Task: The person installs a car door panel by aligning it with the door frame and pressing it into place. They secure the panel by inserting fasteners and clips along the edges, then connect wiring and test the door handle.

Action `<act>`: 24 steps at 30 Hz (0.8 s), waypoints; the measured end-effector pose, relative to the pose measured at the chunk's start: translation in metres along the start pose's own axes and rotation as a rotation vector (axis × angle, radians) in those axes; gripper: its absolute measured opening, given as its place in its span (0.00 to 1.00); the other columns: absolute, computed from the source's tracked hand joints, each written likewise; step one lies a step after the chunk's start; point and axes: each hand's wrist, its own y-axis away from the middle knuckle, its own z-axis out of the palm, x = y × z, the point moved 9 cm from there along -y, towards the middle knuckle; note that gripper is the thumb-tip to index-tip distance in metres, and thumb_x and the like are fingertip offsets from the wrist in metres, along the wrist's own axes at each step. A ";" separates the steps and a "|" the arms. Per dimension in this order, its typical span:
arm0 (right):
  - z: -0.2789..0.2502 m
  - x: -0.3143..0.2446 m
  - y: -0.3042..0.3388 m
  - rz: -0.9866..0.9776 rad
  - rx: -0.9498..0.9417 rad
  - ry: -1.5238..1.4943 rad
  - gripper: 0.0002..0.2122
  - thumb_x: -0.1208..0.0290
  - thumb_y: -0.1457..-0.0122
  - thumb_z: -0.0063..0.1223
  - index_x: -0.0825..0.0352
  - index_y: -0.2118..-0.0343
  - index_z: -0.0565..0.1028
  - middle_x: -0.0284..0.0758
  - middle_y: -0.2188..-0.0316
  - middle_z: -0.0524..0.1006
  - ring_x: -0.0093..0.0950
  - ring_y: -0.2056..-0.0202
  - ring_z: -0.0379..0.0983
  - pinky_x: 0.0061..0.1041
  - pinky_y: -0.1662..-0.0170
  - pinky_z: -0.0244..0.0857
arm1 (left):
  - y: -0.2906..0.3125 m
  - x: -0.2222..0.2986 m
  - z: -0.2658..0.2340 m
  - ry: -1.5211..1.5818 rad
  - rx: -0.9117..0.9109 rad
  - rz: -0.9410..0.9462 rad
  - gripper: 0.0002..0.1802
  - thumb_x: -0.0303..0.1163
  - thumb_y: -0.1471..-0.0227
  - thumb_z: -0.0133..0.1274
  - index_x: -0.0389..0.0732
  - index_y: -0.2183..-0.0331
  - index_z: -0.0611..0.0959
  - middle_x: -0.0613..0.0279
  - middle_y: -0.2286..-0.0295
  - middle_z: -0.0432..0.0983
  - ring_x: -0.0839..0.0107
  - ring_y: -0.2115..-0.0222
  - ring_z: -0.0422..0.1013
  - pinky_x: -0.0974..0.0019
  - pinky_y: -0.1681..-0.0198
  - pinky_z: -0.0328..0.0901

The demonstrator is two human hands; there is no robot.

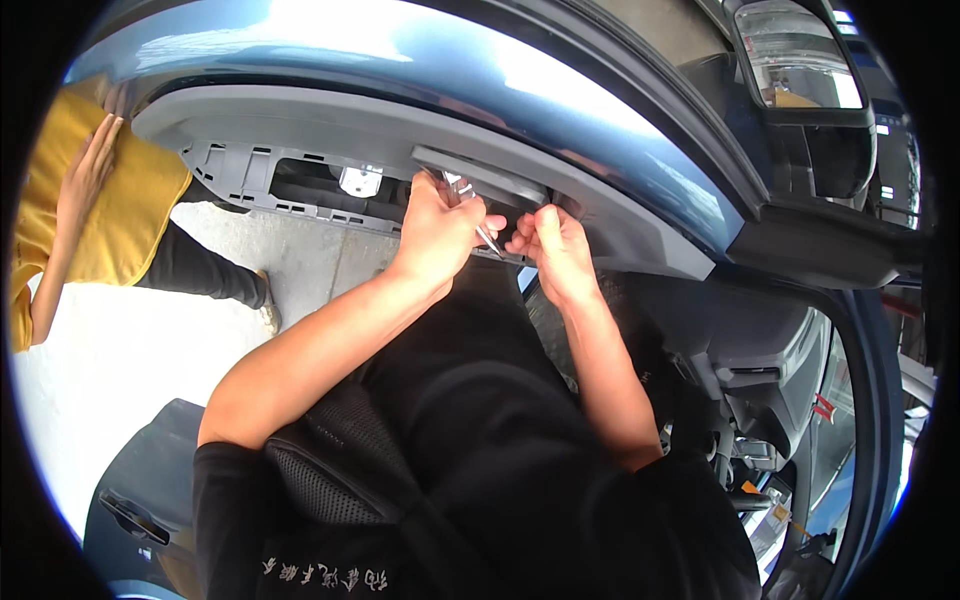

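Observation:
A slim silver metal tool [463, 190] with a thin pointed end is held in my left hand [435, 228]. Its fingers are closed round it, and the tip points down and to the right. Close beside that tip, my right hand [560, 252] has its fingers curled together. Whatever they may pinch is too small or hidden to tell. Both hands work at the grey door panel [340, 125], just below its raised grey armrest [480, 175]. Behind my fingers, a dark recess in the panel is partly hidden.
The blue car door [400, 45] arches across the top, with a side mirror [800, 60] at upper right. A person in a yellow top [110, 200] stands at the left, a hand near the panel's end. Another car door [140, 500] is at lower left; the dashboard [760, 370] is at right.

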 end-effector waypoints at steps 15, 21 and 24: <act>0.008 -0.010 0.007 0.052 -0.082 0.016 0.21 0.46 0.39 0.45 0.64 0.70 0.68 0.31 0.73 0.70 0.24 0.70 0.69 0.30 0.61 0.69 | 0.010 0.029 -0.025 0.135 0.023 0.058 0.23 0.40 0.49 0.59 0.38 0.60 0.67 0.59 0.64 0.69 0.68 0.63 0.72 0.62 0.55 0.67; 0.006 -0.007 0.008 0.058 -0.079 -0.012 0.27 0.42 0.42 0.48 0.70 0.65 0.68 0.35 0.70 0.69 0.26 0.67 0.70 0.27 0.60 0.69 | 0.014 0.046 -0.021 -0.017 0.171 0.228 0.26 0.31 0.52 0.61 0.33 0.58 0.65 0.57 0.65 0.71 0.75 0.65 0.69 0.71 0.61 0.63; 0.006 -0.007 0.006 0.086 -0.098 0.022 0.27 0.44 0.42 0.47 0.71 0.65 0.68 0.36 0.69 0.70 0.27 0.66 0.70 0.28 0.60 0.69 | 0.015 0.049 -0.017 0.004 0.198 0.261 0.23 0.28 0.52 0.59 0.34 0.59 0.65 0.58 0.67 0.70 0.76 0.66 0.69 0.72 0.62 0.63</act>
